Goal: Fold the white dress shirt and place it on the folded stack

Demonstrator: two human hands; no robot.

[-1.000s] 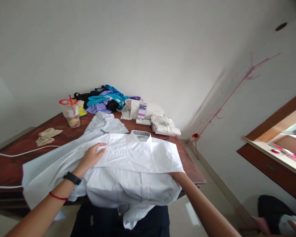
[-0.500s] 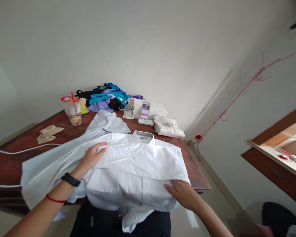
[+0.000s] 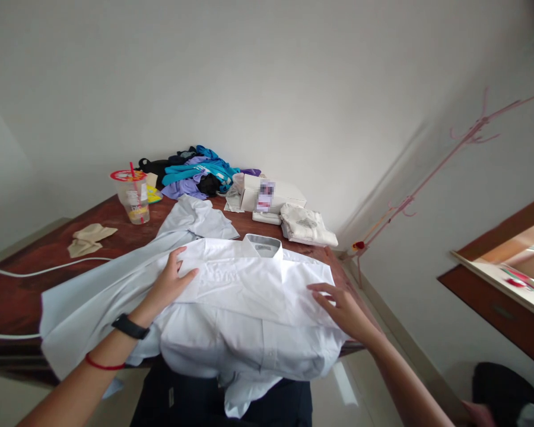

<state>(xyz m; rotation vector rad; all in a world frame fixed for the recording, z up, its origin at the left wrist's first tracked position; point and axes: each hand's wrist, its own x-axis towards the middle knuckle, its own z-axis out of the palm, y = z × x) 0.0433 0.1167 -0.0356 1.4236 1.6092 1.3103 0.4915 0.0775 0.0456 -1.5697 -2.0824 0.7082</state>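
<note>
A white collared shirt [image 3: 253,296] lies folded across the near edge of a dark wooden table [image 3: 22,279], its lower part hanging over the edge. My left hand [image 3: 171,281] rests flat on the shirt's left side, fingers spread, with a black watch and a red band on that wrist. My right hand [image 3: 342,305] lies open on the shirt's right side, fingers stretched toward the middle. Under the white shirt lies a pale blue shirt [image 3: 93,296], spread to the left.
At the back of the table are a plastic cup with a red straw [image 3: 132,196], a pile of blue, purple and black clothes [image 3: 193,175], a white box [image 3: 271,194], a folded cream cloth [image 3: 308,227], a beige rag [image 3: 86,237] and a white cable [image 3: 40,271]. A pink coat rack [image 3: 427,181] stands at the right wall.
My right hand has come out from under the shirt's right edge and now lies flat on top of it. My left hand has stayed on the left side, fingers spread wider.
</note>
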